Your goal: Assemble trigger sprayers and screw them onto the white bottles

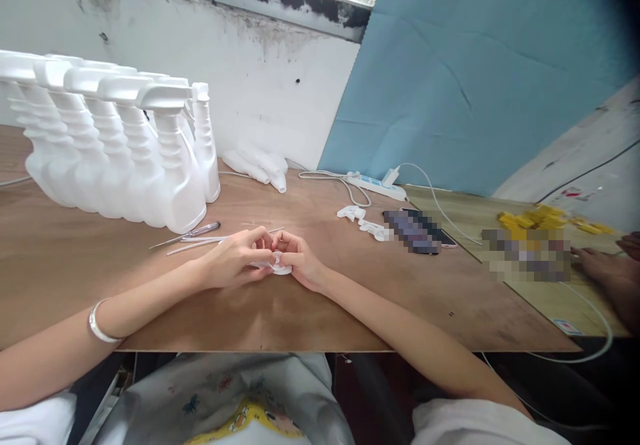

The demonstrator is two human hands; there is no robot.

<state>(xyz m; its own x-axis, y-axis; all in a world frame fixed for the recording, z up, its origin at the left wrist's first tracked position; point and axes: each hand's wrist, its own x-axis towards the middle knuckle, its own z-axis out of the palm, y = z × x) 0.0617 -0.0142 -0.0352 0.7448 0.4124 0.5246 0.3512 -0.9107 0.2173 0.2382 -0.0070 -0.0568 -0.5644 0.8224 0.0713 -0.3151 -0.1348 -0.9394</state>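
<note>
Both hands meet above the front middle of the brown table. Between them is a small white plastic part (283, 269) with a rounded end. My left hand (235, 258) is closed on its left side, fingertips pinched, and hides much of it. From the other side my right hand (305, 263) grips the part with thumb and bent fingers. Just left of the hands lie a screwdriver (200, 231) and thin white tubes (193, 246). Loose white plastic pieces (351, 213) rest on the table to the right.
White spray-type bottles (170, 165) stand in rows at the left. White hollow pieces (257, 165) lie by the wall. A power strip (377, 185) with cables and phones (413, 230) are to the right. Another person's hand (603, 268) is near yellow pieces (533, 219).
</note>
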